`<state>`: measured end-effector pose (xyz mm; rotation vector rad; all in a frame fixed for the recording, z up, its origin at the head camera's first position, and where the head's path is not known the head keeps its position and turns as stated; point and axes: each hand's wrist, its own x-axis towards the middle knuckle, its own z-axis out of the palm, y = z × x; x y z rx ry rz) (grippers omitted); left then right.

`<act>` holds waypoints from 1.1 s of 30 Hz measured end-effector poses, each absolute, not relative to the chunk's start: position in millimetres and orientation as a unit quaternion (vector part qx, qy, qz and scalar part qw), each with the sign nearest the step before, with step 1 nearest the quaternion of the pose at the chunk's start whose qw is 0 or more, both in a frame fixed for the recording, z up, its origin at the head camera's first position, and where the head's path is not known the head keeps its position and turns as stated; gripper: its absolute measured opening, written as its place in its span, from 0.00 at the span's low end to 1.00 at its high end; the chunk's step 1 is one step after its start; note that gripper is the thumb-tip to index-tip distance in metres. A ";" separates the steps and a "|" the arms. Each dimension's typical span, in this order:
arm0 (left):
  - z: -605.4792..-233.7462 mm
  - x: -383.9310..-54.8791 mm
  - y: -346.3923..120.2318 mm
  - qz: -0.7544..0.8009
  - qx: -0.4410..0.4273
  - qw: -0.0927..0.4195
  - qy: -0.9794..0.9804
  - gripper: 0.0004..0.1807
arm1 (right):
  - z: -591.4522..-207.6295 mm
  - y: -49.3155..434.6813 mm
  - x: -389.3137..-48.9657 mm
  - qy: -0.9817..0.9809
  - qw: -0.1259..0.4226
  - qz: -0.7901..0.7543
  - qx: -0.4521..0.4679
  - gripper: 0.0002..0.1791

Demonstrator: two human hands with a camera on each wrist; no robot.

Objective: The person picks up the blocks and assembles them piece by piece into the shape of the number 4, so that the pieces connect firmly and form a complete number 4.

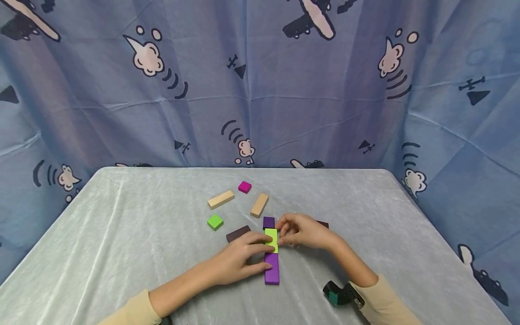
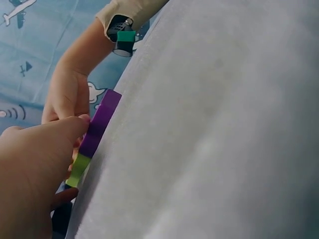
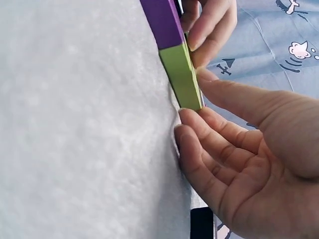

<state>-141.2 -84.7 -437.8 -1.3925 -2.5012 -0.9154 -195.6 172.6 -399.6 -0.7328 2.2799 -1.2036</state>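
Where grips (image 1: 241, 257) (image 1: 304, 231) touch lime block (image 3: 183, 79), purple block (image 1: 273, 275)

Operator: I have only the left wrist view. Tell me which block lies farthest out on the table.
Observer: The pink block, seen in the head view.
Operator: Report what lies just nearer than that.
Observer: Two wooden blocks, one to its left and one to its right.
Operator: Now give me any other bright block I can't see.
Observer: A green block, left of the lime block and farther out.
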 end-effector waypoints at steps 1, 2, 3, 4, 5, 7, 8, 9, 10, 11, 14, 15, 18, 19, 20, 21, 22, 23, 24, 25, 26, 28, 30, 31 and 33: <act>-437.7 -141.4 -84.6 -0.303 -0.462 0.066 -0.831 0.18 | -398.6 172.5 -196.2 0.832 0.227 -0.434 -0.261 0.17; -437.5 -141.7 -84.6 -0.302 -0.461 0.064 -0.832 0.18 | -397.8 172.4 -196.9 0.836 0.223 -0.430 -0.257 0.17; -437.2 -141.9 -84.6 -0.302 -0.460 0.063 -0.832 0.18 | -397.2 172.2 -197.8 0.840 0.219 -0.427 -0.254 0.16; -436.8 -142.0 -84.7 -0.302 -0.460 0.061 -0.833 0.18 | -396.8 171.8 -198.7 0.843 0.213 -0.424 -0.252 0.15; -436.5 -142.1 -84.7 -0.301 -0.459 0.059 -0.834 0.18 | -396.7 171.3 -199.8 0.846 0.208 -0.422 -0.250 0.15; -435.8 -142.3 -84.9 -0.301 -0.457 0.054 -0.835 0.18 | -396.8 169.9 -201.9 0.850 0.197 -0.420 -0.248 0.14; -435.8 -142.5 -85.1 -0.301 -0.457 0.053 -0.835 0.18 | -397.4 169.1 -203.3 0.852 0.192 -0.419 -0.249 0.14; -441.1 -145.1 -85.1 -0.301 -0.461 0.059 -0.833 0.18 | -397.9 168.1 -204.7 0.853 0.188 -0.420 -0.248 0.14; -441.6 -145.5 -85.1 -0.304 -0.462 0.059 -0.831 0.18 | -398.4 167.1 -206.1 0.854 0.184 -0.419 -0.246 0.15; -442.7 -146.3 -85.1 -0.305 -0.465 0.061 -0.829 0.18 | -398.7 166.0 -207.7 0.855 0.180 -0.419 -0.245 0.15; -445.6 -148.1 -84.7 -0.308 -0.475 0.075 -0.821 0.19 | -399.4 162.3 -212.7 0.858 0.170 -0.418 -0.244 0.15; -445.9 -148.4 -84.5 -0.309 -0.476 0.076 -0.820 0.18 | -399.4 160.9 -214.4 0.860 0.168 -0.417 -0.243 0.15; -439.8 -145.5 -84.2 -0.308 -0.471 0.067 -0.824 0.17 | -400.5 156.7 -219.4 0.862 0.166 -0.413 -0.240 0.14; -439.2 -145.1 -84.3 -0.308 -0.468 0.063 -0.826 0.17 | -400.9 155.2 -221.2 0.862 0.167 -0.414 -0.239 0.14; -438.7 -144.8 -84.3 -0.307 -0.465 0.061 -0.828 0.17 | -401.4 154.0 -222.9 0.862 0.169 -0.416 -0.237 0.14; -437.2 -144.1 -84.3 -0.307 -0.461 0.056 -0.831 0.17 | -401.9 153.1 -224.3 0.861 0.171 -0.417 -0.235 0.14; -436.6 -143.7 -84.4 -0.307 -0.459 0.056 -0.832 0.17 | -402.4 152.3 -225.5 0.861 0.173 -0.418 -0.233 0.14; -436.1 -143.4 -84.4 -0.306 -0.458 0.056 -0.833 0.17 | -402.6 151.7 -226.4 0.860 0.174 -0.420 -0.232 0.15; -435.7 -143.1 -84.5 -0.306 -0.456 0.057 -0.834 0.17 | -402.8 151.4 -227.2 0.859 0.176 -0.421 -0.232 0.15; -435.3 -142.9 -84.4 -0.306 -0.456 0.057 -0.834 0.17 | -403.0 151.3 -227.7 0.858 0.178 -0.422 -0.232 0.15; -435.1 -142.7 -84.4 -0.307 -0.455 0.057 -0.834 0.17 | -403.5 151.3 -228.0 0.858 0.179 -0.423 -0.232 0.15; -434.6 -142.5 -84.4 -0.308 -0.454 0.056 -0.834 0.17 | -404.1 151.1 -228.9 0.857 0.180 -0.423 -0.234 0.16; -434.3 -142.4 -84.4 -0.308 -0.453 0.055 -0.835 0.17 | -404.8 150.8 -229.6 0.856 0.180 -0.423 -0.237 0.15; -434.3 -142.4 -84.4 -0.308 -0.452 0.056 -0.835 0.17 | -405.1 150.4 -229.7 0.856 0.179 -0.423 -0.239 0.15; -434.6 -142.5 -84.5 -0.308 -0.451 0.058 -0.836 0.17 | -405.9 149.6 -230.0 0.856 0.177 -0.420 -0.243 0.15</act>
